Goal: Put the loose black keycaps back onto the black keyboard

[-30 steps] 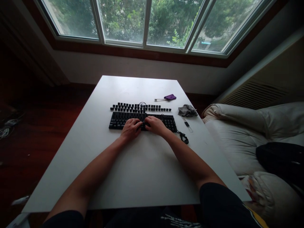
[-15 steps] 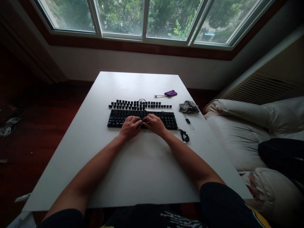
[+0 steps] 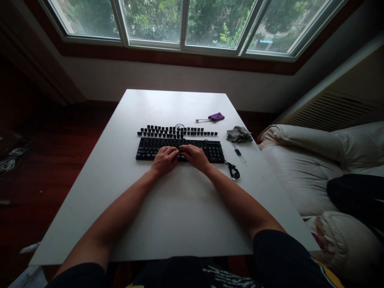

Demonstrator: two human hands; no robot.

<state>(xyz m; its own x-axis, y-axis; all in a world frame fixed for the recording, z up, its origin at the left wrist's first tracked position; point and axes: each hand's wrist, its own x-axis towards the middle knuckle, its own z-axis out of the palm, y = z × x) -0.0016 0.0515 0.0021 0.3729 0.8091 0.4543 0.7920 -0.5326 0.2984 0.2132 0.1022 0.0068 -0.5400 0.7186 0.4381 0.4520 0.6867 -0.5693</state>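
While my left hand (image 3: 164,161) and right hand (image 3: 196,156) bend over the keyboard (image 3: 148,149), keycaps (image 3: 162,130) beyond, I can't tell their grip.

The keyboard (image 3: 146,149) is set on the table (image 3: 180,216), under the left hand (image 3: 164,161) and right hand (image 3: 196,156), with keycaps (image 3: 193,133) arranged behind it and a cloth (image 3: 216,116) laid beyond their right end. To its right are placed — back to front — a rag (image 3: 239,134), a wire tool (image 3: 238,152) and a cable (image 3: 236,177). The table is flanked rightward by a sofa (image 3: 291,168).
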